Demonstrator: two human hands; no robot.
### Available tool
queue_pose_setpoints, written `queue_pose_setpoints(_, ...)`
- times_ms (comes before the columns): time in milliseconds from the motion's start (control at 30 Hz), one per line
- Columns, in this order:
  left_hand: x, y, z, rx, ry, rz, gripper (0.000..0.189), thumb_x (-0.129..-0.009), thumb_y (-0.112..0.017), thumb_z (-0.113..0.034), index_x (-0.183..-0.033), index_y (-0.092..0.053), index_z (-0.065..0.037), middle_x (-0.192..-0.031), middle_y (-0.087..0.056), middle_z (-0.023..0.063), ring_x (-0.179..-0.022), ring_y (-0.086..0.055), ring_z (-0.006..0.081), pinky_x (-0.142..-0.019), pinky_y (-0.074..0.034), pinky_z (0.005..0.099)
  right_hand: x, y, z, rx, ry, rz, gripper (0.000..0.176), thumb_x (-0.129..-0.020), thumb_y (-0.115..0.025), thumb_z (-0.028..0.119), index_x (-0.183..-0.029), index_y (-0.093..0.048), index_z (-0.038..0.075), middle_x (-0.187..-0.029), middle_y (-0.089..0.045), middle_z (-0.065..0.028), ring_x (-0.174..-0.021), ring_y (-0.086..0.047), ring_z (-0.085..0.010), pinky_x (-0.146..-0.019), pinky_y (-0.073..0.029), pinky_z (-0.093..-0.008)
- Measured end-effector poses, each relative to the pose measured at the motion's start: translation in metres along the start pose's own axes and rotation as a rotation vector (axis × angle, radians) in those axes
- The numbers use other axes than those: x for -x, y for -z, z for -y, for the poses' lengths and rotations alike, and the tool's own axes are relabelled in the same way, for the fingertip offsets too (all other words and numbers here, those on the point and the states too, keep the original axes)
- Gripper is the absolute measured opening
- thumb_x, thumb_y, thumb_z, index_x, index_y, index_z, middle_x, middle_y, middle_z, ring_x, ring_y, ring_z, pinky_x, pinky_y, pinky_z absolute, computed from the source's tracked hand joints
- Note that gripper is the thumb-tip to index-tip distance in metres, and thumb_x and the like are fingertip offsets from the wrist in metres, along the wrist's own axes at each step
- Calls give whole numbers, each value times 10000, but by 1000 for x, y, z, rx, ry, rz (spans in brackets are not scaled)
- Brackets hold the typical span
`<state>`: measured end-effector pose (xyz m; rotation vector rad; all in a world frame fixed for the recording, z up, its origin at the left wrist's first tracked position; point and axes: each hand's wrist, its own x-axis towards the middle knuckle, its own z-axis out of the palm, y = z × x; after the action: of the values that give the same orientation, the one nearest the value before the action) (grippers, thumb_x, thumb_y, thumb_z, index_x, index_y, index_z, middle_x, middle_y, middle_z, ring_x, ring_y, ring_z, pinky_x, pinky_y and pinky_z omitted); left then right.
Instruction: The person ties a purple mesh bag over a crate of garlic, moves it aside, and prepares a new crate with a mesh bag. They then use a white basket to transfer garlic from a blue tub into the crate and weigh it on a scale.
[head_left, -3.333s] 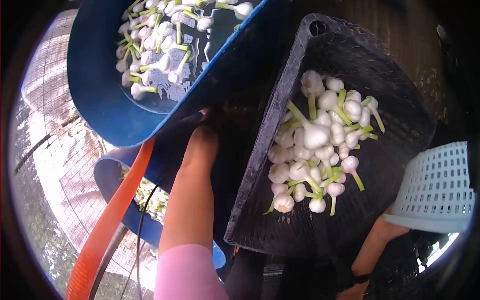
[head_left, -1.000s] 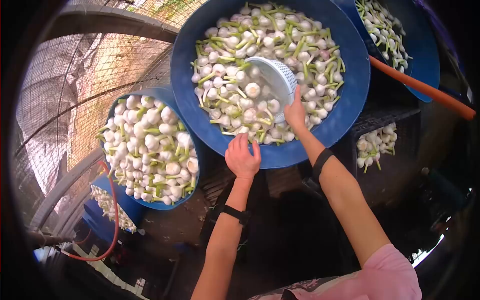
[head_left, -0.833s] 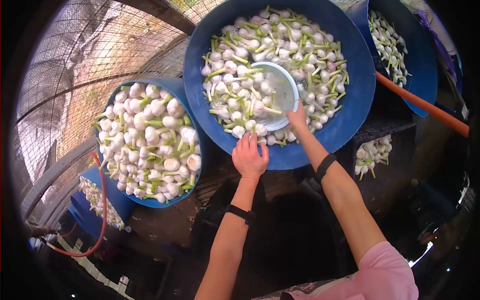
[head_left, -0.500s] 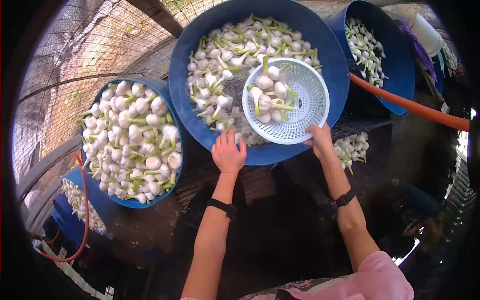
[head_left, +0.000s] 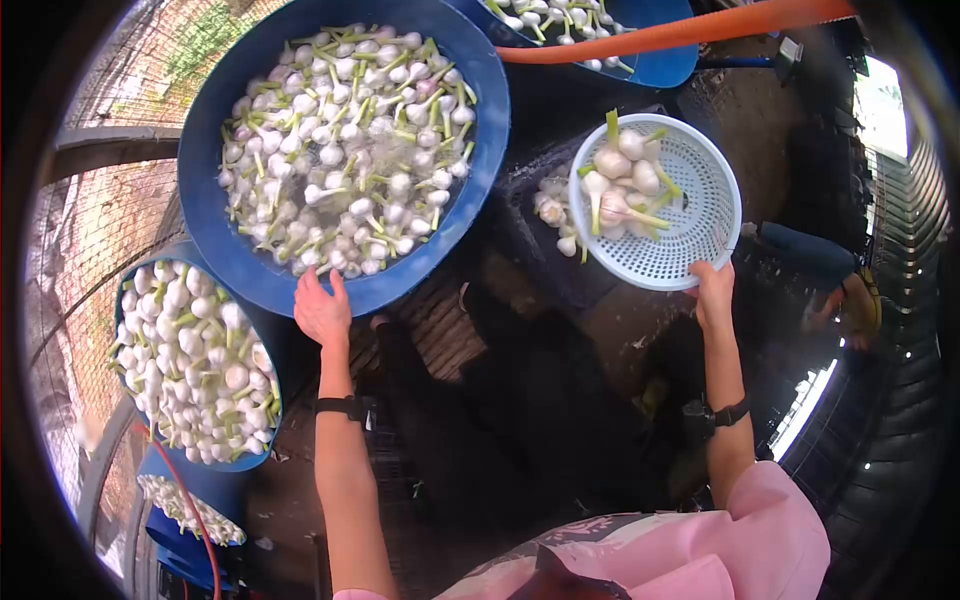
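Pink sleeve (head_left: 770,530) closest to us, R hand (head_left: 712,290) out past it, clamped on the rim of the lt-blue basket (head_left: 708,190), up off the floor w/ a small heap of garlic (head_left: 622,175) on its L side. L hand (head_left: 323,310) rests on the near rim of the big blue tub (head_left: 490,130), fingers loose, nothing picked up. Floating bulbs (head_left: 335,155) crowd the water there. Blue barrel (head_left: 245,462) to the L, piled w/ more. Blk crate (head_left: 525,180) beyond the basket, partly hidden, bulbs inside. Way back: orange hose (head_left: 680,35), another blue tub (head_left: 665,68), also w/ bulbs.
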<state>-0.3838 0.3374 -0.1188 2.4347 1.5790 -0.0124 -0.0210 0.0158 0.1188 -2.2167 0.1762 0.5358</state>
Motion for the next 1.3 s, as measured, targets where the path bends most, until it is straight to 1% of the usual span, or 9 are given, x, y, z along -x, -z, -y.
queue_pose_setpoints(133, 0, -4, -1, 112, 46, -61, 365, -847, -565, -292, -1116, -559, -46, -1037, -591, 125, -966, -544, 303, -827, -421, 391, -19, 13, -36, 577, 292, -255, 701, -723, -450, -1, -1397, -271, 70, -1228, -513, -240, -1110, -518, -370, -941, -385, -386)
queue_pose_setpoints(267, 7, 16, -43, 379, 82, -232, 259, -856, -564, -137, -1064, -546, 18, -1000, -565, 160, -912, -518, 299, -810, -412, 392, -34, 14, -62, 627, 476, -238, 687, -729, -451, -18, -1391, -296, 86, -1246, -494, -248, -1127, -500, -386, -933, -393, -394)
queue_pose_setpoints(467, 54, 46, -226, 681, -549, 23, 185, -742, -630, -55, -925, -608, -40, -930, -596, 130, -874, -565, 304, -769, -442, 385, -77, 51, -95, 344, 375, -592, 608, -748, -469, -23, -1339, -332, 10, -1221, -509, -228, -1096, -525, -344, -921, -405, -376)
queue_pose_setpoints(633, 82, -40, -346, 273, -909, 277, 382, -739, -650, -238, -1112, -599, -174, -1279, -467, 151, -1212, -393, 386, -1016, -278, 544, -83, 74, -120, -185, 41, -501, 593, -717, -472, -37, -1299, -355, -27, -1135, -552, -160, -941, -603, -256, -688, -533, -340)
queue_pose_setpoints(700, 77, -72, -364, -79, -735, 582, 433, -855, -503, -244, -1284, -478, -197, -1418, -301, 181, -1321, -219, 411, -1061, -89, 604, -81, 80, -127, -226, -52, -468, 592, -694, -484, -40, -1276, -377, -28, -1096, -561, -131, -834, -627, -209, -551, -542, -293)
queue_pose_setpoints(833, 113, -115, -388, -280, -666, 495, 460, -824, -527, -217, -1275, -464, -151, -1395, -303, 232, -1192, -416, 362, -988, -258, 557, -79, 83, -135, -323, -126, -451, 578, -687, -485, -30, -1257, -394, -22, -1080, -570, -131, -785, -638, -212, -555, -561, -308)
queue_pose_setpoints(1067, 116, -131, -413, 291, -388, 476, 197, -811, -544, -152, -999, -602, -154, -1338, -327, 274, -828, -591, 312, -761, -435, 434, -93, 105, -145, -548, -197, -395, 572, -679, -471, -51, -1244, -388, -35, -1113, -551, -177, -915, -623, -295, -689, -571, -436)
queue_pose_setpoints(1167, 115, -128, -425, 557, -408, 593, 394, -605, -631, -38, -989, -602, -121, -1305, -346, 301, -942, -560, 383, -784, -450, 450, -94, 104, -137, -594, -176, -432, 546, -671, -492, -51, -1209, -401, -78, -1075, -559, -186, -890, -624, -311, -688, -564, -436)
queue_pose_setpoints(1300, 131, -140, -459, 1172, -493, 429, 409, -726, -695, -183, -1081, -553, -36, -1303, -385, 233, -1073, -511, 357, -892, -433, 466, -104, 121, -156, -555, -183, -375, 496, -686, -497, -48, -1172, -420, -108, -1052, -568, -192, -882, -623, -314, -706, -566, -424)
